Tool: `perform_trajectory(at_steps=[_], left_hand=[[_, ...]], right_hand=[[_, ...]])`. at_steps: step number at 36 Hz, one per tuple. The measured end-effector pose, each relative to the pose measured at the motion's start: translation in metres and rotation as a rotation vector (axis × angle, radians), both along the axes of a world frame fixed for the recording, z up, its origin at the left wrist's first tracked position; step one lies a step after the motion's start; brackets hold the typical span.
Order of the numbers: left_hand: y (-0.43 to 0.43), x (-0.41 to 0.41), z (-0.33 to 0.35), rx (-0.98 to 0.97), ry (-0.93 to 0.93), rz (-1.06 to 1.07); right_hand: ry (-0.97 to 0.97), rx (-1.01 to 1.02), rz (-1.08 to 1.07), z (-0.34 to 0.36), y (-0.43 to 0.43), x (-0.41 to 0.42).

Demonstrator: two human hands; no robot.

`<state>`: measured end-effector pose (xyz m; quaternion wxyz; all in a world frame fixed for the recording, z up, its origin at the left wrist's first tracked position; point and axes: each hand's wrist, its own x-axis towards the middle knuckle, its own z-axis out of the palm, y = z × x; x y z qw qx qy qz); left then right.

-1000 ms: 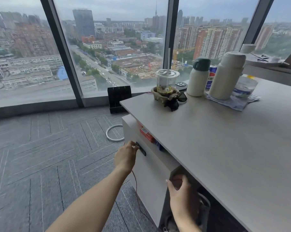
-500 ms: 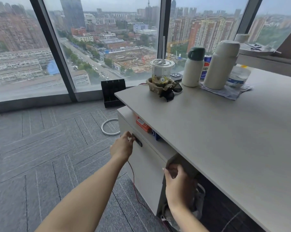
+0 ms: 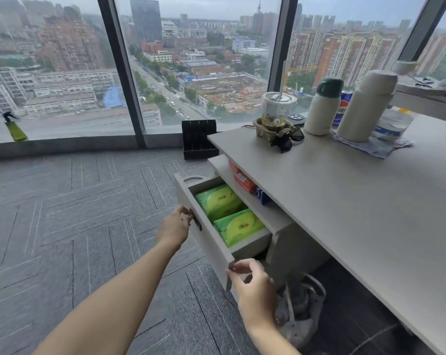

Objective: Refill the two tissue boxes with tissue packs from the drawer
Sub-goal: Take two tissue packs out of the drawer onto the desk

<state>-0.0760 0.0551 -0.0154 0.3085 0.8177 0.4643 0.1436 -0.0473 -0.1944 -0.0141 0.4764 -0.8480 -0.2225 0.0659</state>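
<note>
Facing L hand: tissue packs, drawer.

Pale grey table with a matching pale grey drawer bearing a black handle. Bright green tissue packs with yellow-green oval labels inside the drawer. Orange-red box on the shelf above the drawer. On the table: cream bottle with dark green cap, plain cream flask, blue-and-red can. Floor: grey carpet, herringbone-lined pattern. Black rack beside the table.
</note>
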Motion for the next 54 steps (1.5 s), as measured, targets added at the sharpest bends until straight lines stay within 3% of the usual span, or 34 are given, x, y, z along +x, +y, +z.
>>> perform_trajectory(at_steps=[13,17,20,23,30,33,42,54], left_hand=[[0.018,-0.096,0.013,-0.046,-0.028,0.045],[0.023,-0.107,0.023,-0.05,-0.05,0.088],[0.016,-0.106,0.046,0.072,-0.112,0.13],[-0.001,-0.094,0.073,0.208,-0.155,-0.019],[-0.043,-0.048,0.087,0.37,0.215,-0.425],[-0.045,-0.034,0.078,0.385,0.424,-0.474],[-0.045,-0.011,0.064,0.223,0.762,-0.527],[-0.035,0.0,0.053,0.121,0.71,-0.495]], right_hand=[[0.214,0.049,0.408,0.012,0.014,-0.044],[0.167,0.038,0.494,0.023,0.022,-0.032],[0.122,0.089,0.492,0.043,0.029,-0.008],[0.058,0.03,0.492,0.066,0.044,0.022],[-0.136,-0.688,0.592,0.077,0.081,0.068],[-0.16,-0.847,0.598,0.07,0.088,0.073],[-0.057,-0.911,0.621,0.055,0.101,0.082],[0.042,-0.861,0.642,0.061,0.111,0.087]])
